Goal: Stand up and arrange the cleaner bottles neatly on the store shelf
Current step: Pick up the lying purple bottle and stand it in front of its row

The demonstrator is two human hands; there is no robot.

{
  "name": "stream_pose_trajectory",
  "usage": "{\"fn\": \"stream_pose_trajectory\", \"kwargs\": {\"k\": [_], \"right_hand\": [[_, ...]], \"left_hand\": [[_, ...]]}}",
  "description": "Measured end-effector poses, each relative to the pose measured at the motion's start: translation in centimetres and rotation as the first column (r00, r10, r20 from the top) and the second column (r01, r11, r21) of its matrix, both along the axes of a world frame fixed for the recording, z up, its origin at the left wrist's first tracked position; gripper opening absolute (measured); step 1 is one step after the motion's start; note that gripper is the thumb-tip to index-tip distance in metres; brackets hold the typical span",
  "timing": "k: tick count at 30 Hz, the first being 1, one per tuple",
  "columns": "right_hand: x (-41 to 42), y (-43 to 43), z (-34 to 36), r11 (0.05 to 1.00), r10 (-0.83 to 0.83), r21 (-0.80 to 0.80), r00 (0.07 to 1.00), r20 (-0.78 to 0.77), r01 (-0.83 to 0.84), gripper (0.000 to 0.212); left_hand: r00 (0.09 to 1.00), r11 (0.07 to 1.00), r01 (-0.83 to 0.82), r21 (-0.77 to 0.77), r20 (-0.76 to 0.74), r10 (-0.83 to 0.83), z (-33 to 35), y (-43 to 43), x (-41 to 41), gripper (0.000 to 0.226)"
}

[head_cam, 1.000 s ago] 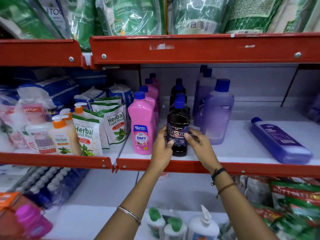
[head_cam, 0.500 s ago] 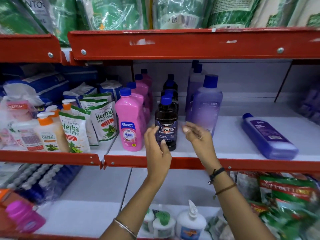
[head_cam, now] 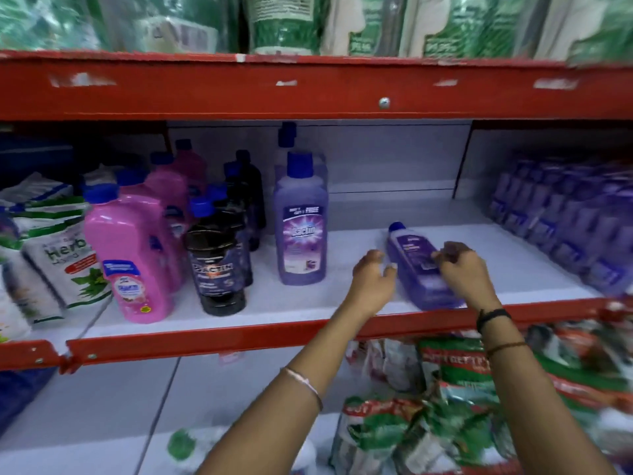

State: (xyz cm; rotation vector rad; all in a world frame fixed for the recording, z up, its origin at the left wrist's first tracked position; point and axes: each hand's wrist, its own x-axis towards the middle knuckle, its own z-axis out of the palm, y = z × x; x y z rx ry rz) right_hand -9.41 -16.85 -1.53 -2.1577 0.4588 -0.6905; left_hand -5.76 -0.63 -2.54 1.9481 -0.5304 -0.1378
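- Nearest to me, on the lower shelf, lie green and red packets [head_cam: 445, 423], blurred, with both forearms reaching up over them.
- At the front lip of the shelf [head_cam: 212, 337], my left hand [head_cam: 373, 279] hangs just beside the fallen purple bottle [head_cam: 416, 269], fingers loosely curled and apart from it, holding nothing.
- My right hand [head_cam: 466, 272] rests over the lower part of that bottle; the fingers are bent down onto it, but motion blur keeps me from telling whether they have closed into a grip.
- That bottle lies on its side on the white shelf board, blue cap pointing toward the back, base at the front edge.
- Further left stand the upright purple bottle [head_cam: 301, 228], the dark bottles [head_cam: 217, 262] and the pink bottles [head_cam: 130, 255], each in a row running back.
- I judge the step in hand to be picking up the lying bottle. Next I need a firm two-handed hold, then to tip it upright and set it near the standing purple one without knocking that row.
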Motion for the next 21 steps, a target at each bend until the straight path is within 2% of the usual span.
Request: {"fn": "stream_pose_trajectory", "kwargs": {"k": [3,6,8,10,12,17,21], "right_hand": [[1.0,-2.4,-0.5,0.999,0.005,0.054,0.997,-0.078,0.0,0.042],[2.0,-3.4,-1.3,0.999,0.023,0.052,0.967,-0.255,-0.01,0.046],[2.4,-3.7,-1.8,0.996,0.03,0.086,0.963,-0.269,-0.007,0.048],[2.5,-4.0,-2.2,0.99,0.05,0.14,0.976,-0.21,-0.02,0.048],[2.3,-4.1,-2.5,0.984,0.087,0.166,0.984,-0.155,-0.061,0.049],[0.8,-2.7,-2.5,0.961,0.199,0.183,0.978,0.061,-0.207,0.035],[-0.6,-0.4,-2.2,0.944,0.254,0.157,0.941,0.223,-0.292,0.037]], "left_hand": [[0.995,0.966,0.037,0.257,-0.102,-0.011,-0.9,-3.6,1.2,0.049],[0.992,0.955,0.036,0.295,-0.124,0.001,-1.0,-5.2,0.8,0.056],[0.988,0.985,0.014,0.174,-0.152,0.013,-0.8,-5.1,0.7,0.057],[0.96,1.0,-0.009,-0.019,-0.281,0.003,-0.7,-4.8,0.9,0.06],[0.931,0.991,-0.019,-0.136,-0.365,-0.033,-0.4,-4.3,1.1,0.065],[0.959,0.944,-0.066,-0.324,-0.283,-0.03,0.1,-3.6,0.4,0.061],[0.986,0.895,-0.079,-0.44,-0.164,0.007,0.3,-1.8,0.2,0.055]]}}
